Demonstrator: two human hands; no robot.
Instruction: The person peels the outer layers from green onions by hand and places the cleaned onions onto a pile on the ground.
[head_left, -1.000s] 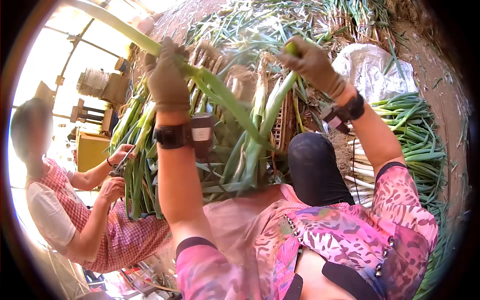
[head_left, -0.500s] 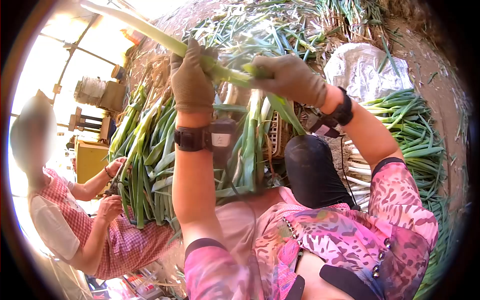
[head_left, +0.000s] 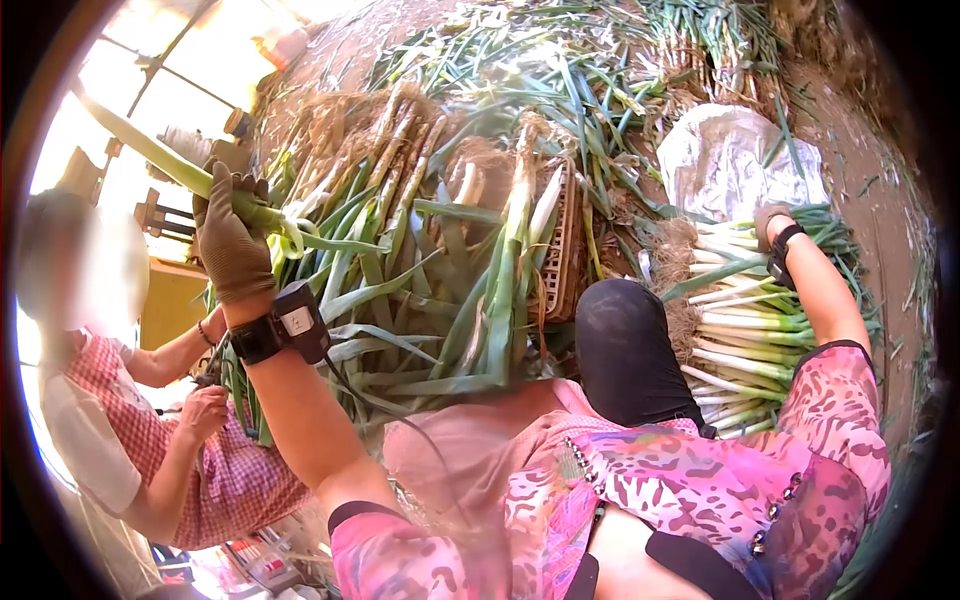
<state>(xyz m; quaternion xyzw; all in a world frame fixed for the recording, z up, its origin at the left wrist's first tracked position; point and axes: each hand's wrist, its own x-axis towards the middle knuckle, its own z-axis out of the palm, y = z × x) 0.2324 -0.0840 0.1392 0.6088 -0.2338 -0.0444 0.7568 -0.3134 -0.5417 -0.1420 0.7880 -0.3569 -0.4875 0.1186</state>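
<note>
Head view: the gloved left hand (head_left: 232, 235) was closed around a single leek (head_left: 150, 148), raised above the floor (head_left: 858, 165). It gripped low on the stalk, probably so the longer part could stick out freely up and left. The right hand (head_left: 772, 222) lay on the far part of the leek pile (head_left: 750, 345), near the floor's right edge and just below a white sheet (head_left: 715, 150). Its fingers were turned away, so whether they grasped anything could not be told. The pile's white stems pointed towards the black-clad knee (head_left: 622, 345), seemingly laid alike to keep the root ends together.

Leaves crowded a slatted crate (head_left: 563, 250), hiding its base. The co-worker's hand (head_left: 205, 410) was partly lost among leaves, and the raised stalk's tip faded into glare.
</note>
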